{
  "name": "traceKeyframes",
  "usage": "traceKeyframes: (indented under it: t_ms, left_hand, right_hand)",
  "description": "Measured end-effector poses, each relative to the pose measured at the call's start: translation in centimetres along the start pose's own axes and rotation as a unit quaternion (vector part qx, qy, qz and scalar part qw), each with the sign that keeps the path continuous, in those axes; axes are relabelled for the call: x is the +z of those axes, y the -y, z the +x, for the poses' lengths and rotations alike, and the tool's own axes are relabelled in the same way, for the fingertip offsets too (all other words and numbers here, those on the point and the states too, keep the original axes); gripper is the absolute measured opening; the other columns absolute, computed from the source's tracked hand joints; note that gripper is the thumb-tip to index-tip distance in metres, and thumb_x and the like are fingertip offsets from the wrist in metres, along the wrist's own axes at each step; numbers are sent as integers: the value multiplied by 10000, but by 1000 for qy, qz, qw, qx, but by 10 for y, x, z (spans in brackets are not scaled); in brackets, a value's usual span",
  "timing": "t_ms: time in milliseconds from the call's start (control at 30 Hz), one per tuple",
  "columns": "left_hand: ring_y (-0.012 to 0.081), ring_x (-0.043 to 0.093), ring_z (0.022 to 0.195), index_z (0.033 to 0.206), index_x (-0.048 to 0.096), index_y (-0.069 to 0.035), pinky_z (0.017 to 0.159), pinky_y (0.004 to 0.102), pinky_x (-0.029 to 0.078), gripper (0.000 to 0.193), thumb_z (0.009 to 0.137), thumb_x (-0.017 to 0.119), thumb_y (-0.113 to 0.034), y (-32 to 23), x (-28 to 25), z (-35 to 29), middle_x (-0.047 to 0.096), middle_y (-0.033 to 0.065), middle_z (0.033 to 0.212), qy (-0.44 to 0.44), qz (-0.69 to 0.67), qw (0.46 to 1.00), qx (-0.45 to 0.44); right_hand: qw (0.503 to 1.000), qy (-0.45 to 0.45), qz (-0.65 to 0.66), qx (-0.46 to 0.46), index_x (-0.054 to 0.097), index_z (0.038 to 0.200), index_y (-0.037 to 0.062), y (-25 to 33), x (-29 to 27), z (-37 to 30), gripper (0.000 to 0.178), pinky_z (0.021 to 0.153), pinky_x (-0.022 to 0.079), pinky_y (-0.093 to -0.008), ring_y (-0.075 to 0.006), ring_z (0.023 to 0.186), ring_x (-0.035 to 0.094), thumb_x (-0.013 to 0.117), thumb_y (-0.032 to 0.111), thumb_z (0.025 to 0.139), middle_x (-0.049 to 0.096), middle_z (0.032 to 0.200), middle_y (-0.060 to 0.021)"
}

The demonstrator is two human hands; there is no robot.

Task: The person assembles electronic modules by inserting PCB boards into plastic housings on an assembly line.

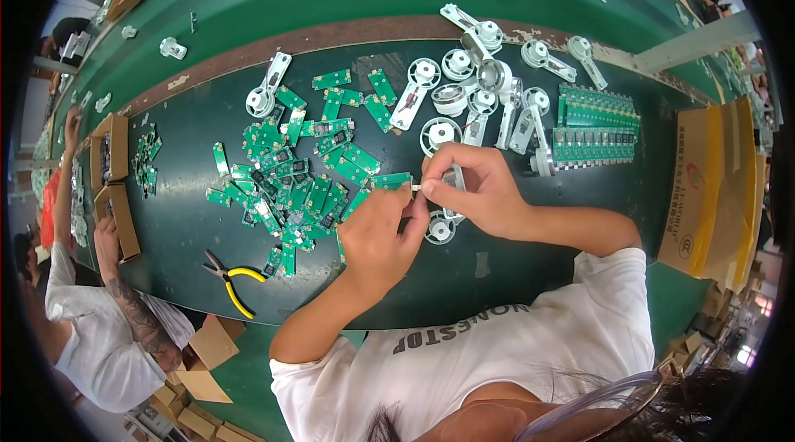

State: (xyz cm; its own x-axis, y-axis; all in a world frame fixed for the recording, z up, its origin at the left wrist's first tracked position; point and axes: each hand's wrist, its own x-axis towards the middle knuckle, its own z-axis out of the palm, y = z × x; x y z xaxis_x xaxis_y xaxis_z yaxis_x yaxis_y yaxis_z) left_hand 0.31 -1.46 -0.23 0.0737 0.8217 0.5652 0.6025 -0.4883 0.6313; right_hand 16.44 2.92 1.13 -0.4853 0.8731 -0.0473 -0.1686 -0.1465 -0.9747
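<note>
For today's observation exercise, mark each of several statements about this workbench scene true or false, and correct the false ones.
1. Both hands meet over a small white part. True: the left hand and right hand pinch the small white part between them.
2. The pliers have red handles. False: the pliers have yellow handles.
3. A loose heap of green circuit boards lies left of the hands. True.
4. The white round assemblies lie nearer the person than the hands. False: they lie beyond the hands.
5. The cardboard box at the right is closed. False: it is open.
</note>
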Motion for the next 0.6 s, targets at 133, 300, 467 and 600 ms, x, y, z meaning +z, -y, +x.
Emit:
traceKeyframes:
  t_ms: [133, 300, 467, 600]
  left_hand:
    - [207, 578, 534, 925, 592, 25, 460, 286, 457, 287, 669, 719, 48, 0, 0, 2, 568, 90, 660, 3, 11, 1000, 14]
    - [228, 584, 545, 924, 597, 26, 477, 307, 468, 285, 665, 715, 50, 1, 0, 0, 614, 122, 719, 5, 9, 1000, 8]
    - [232, 582, 550, 903, 600, -4, 487, 319, 465, 247, 681, 701, 33, -5, -1, 2, 597, 96, 711, -1, -6, 1000, -18]
    - [228, 573, 552, 871, 592, -27, 487, 326, 456, 217, 683, 691, 19, -6, -2, 3, 572, 76, 691, -9, -28, 999, -31]
  right_hand:
    - [997, 22, -70, 0, 585, 792, -6, 4, -5, 3, 51, 703, 404, -256, -96, 786, 520, 623, -8, 826, 585, 787, -33]
    - [999, 35, -20, -17, 582, 799, 3, 3, -3, 6, 77, 599, 365, -223, -38, 714, 473, 624, 51, 842, 552, 764, 13]
    - [999, 38, -24, 24, 569, 811, 2, 5, -6, 3, 77, 691, 405, -249, -91, 776, 507, 631, 33, 844, 580, 820, -34]
    - [999, 30, -31, 4, 569, 812, 2, 6, -1, 2, 75, 702, 402, -245, -79, 784, 509, 608, 46, 858, 570, 800, -15]
